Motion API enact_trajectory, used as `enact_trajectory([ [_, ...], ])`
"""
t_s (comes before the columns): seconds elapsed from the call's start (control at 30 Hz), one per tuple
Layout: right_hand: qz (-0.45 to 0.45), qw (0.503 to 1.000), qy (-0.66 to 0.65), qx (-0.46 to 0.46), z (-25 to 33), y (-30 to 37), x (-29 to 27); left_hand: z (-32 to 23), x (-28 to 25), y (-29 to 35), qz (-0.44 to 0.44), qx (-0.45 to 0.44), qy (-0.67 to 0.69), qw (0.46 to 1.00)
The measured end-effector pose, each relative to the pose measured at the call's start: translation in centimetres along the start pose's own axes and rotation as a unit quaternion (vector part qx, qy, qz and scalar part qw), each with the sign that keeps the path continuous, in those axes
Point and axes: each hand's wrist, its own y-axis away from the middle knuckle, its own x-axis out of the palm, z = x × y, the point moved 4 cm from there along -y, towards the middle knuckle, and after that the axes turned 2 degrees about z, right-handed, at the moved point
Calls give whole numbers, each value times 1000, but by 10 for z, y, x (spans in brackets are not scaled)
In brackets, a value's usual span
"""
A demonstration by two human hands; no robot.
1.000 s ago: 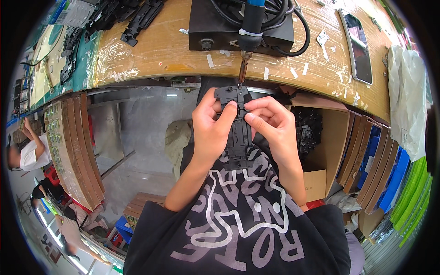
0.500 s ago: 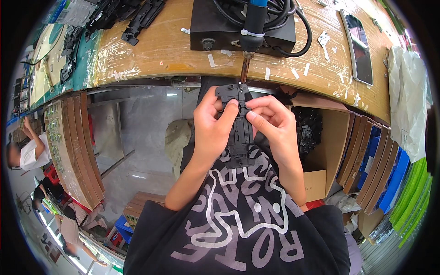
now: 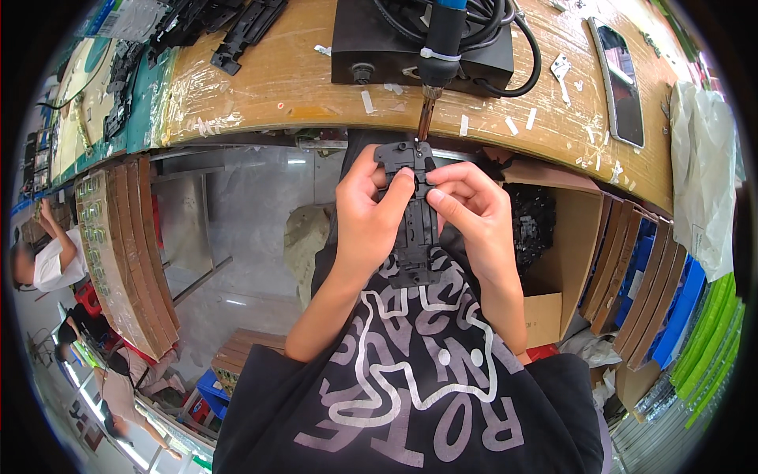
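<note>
A long black plastic part (image 3: 416, 229) with moulded slots lies lengthwise between my hands, in front of my shirt. My left hand (image 3: 369, 209) grips its left edge, thumb pressed on the upper face. At the right edge, my right hand (image 3: 477, 209) closes thumb and fingertips near the part's side; whether a small piece sits in that pinch cannot be made out. The metal tip of a soldering iron-like tool (image 3: 426, 110) with a black and blue handle points down at the part's far end, touching it or nearly so. No hand of mine holds the tool.
On the bench (image 3: 260, 103) stand a black box (image 3: 379, 47) with coiled cable and a phone (image 3: 618, 83). More black parts (image 3: 245, 35) lie at the far left. A cardboard box (image 3: 572, 245) of black pieces is at my right. A person (image 3: 55, 261) is at the far left.
The far end of the black part has come up under the tool's tip. Both hands keep nearly the same hold. The view has shifted slightly.
</note>
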Motion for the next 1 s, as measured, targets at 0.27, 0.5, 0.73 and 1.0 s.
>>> enact_trajectory([
  [0.27, 0, 1000, -1, 3, 0, -1, 0, 2, -1, -1, 1, 5, -3, 1000],
  [0.5, -2, 1000, -8, 5, -1, -2, 0, 1, -1, -3, -1, 0, 0, 1000],
  [0.73, 2, 1000, -7, 1, 1, -1, 2, -1, 0, -2, -3, 1, 7, 1000],
  [1.0, 0, 1000, -12, 2, 3, -2, 2, -3, 0, -3, -3, -13, 15, 1000],
])
